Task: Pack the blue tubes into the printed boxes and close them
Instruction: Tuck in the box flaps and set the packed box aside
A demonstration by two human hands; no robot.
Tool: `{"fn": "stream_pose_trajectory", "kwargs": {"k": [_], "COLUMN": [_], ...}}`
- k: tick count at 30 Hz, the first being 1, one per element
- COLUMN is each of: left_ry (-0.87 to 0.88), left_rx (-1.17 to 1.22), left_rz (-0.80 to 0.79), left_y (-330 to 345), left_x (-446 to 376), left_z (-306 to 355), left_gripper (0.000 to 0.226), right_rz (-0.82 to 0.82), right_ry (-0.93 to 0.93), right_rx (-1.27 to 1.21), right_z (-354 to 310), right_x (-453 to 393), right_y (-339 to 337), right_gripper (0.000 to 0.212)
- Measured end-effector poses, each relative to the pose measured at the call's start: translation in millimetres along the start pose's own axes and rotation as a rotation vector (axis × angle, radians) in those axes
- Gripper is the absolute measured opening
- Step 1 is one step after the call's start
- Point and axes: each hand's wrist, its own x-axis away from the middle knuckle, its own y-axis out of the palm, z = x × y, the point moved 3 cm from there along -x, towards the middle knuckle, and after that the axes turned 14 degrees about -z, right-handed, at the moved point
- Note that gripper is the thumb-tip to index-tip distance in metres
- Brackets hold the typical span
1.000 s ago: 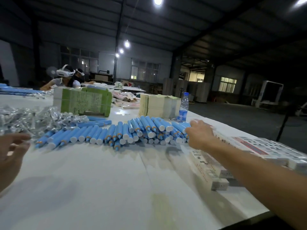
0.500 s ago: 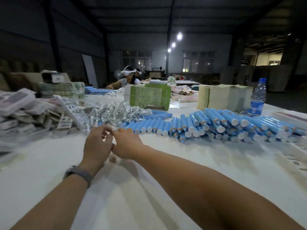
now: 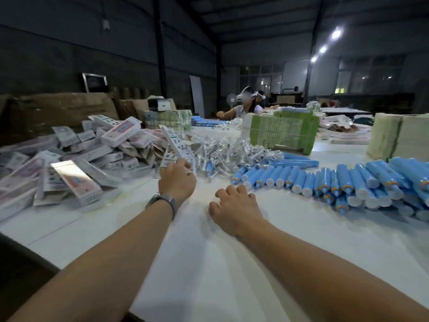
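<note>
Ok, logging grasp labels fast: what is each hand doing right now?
Left hand: fingers curled round a printed box, holding it.
Right hand: loosely curled over the table, holding nothing.

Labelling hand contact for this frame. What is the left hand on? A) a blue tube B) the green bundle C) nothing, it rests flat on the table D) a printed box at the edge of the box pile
D: the left hand, the one with the wristband, has its fingers on a long printed box at the edge of the box pile, while the blue tubes lie off to its right, untouched.
</note>
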Motion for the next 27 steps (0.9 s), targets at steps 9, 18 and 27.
{"fn": "stream_pose_trajectory", "kwargs": {"k": [9,18,27], "left_ry": [-0.535,-0.523,0.053], "left_rx": [-0.589,-0.452,-0.125], "left_rz": [0.024,-0.013,0.315], "left_y": [-90.6,-87.6,-77.9], "left_x": [-27.1,-13.8,47.3], "left_z": [-123.5,-156.6,-5.3], "left_gripper": [0.06,0.046,0.014], "right_rz": [-0.035,-0.041,0.012], "right_ry": [-0.023,-0.016,-0.039], "right_rx": [0.008,0.01,-0.052], "right_z": [-3.4,-4.7,-6.1], "right_x": [-4.2,-2.5,1.4], "right_y": [-0.9,-0.7,-2.7], "right_gripper": [0.045,0.047,0.06]}}
